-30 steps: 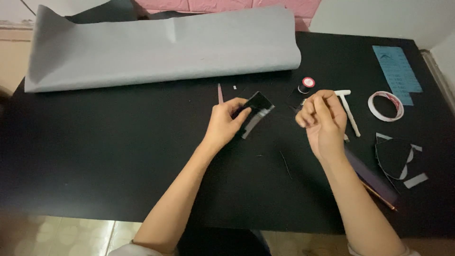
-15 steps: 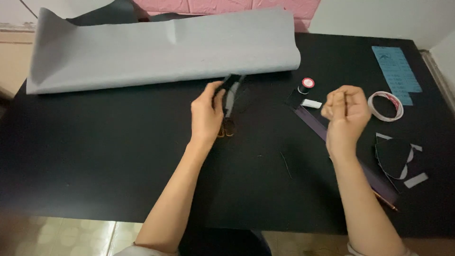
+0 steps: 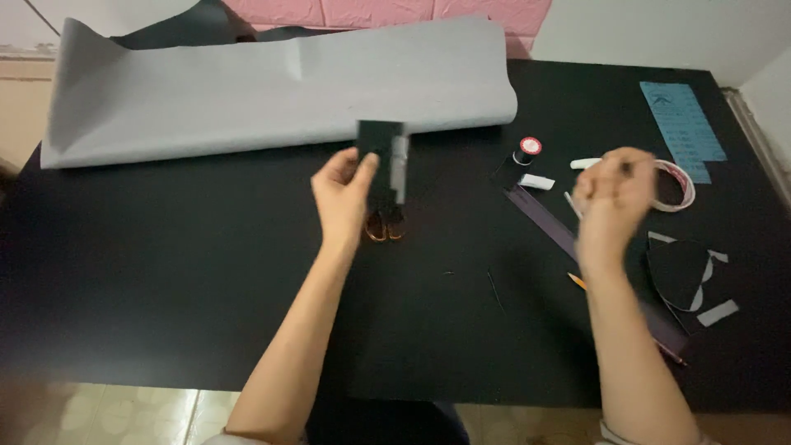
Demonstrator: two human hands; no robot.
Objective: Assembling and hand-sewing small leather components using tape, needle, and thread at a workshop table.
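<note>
Head view, single frame. Left hand (image 3: 344,194) raised above the desk (image 3: 165,272), grip clamped on a small black piece (image 3: 377,148) with a grey strip along its right edge. The piece stands roughly upright; thumb lies across its lower left face, the other fingers behind it. Most of the piece rises clear above the grip, and its top edge overlaps the lower border of the grey sheet (image 3: 272,91) in the picture. Just below the hand, on the desk, a pair of scissors (image 3: 385,225) with brownish handle loops shows, blades hidden behind the held piece.

Right hand (image 3: 611,194) is motion-blurred, fingers curled together into a loose fist; whether anything thin is pinched in it cannot be told. It hangs well apart from the black piece, over the right part of the desk.

Surface: desk top is matte black. The large grey sheet lies across the far side, its right end curled under. Near the right hand: a thread spool (image 3: 527,150) with red-and-white top, a small white block (image 3: 536,181), a ring of tape (image 3: 680,185), a long dark strip (image 3: 544,218) running diagonally, a black rounded cut-out (image 3: 677,272) with grey offcuts (image 3: 718,312) beside it, a blue sheet (image 3: 682,128) at the far right.

Room: pink wall panel (image 3: 395,12) beyond the desk, pale tiled floor (image 3: 124,412) below its near edge.
</note>
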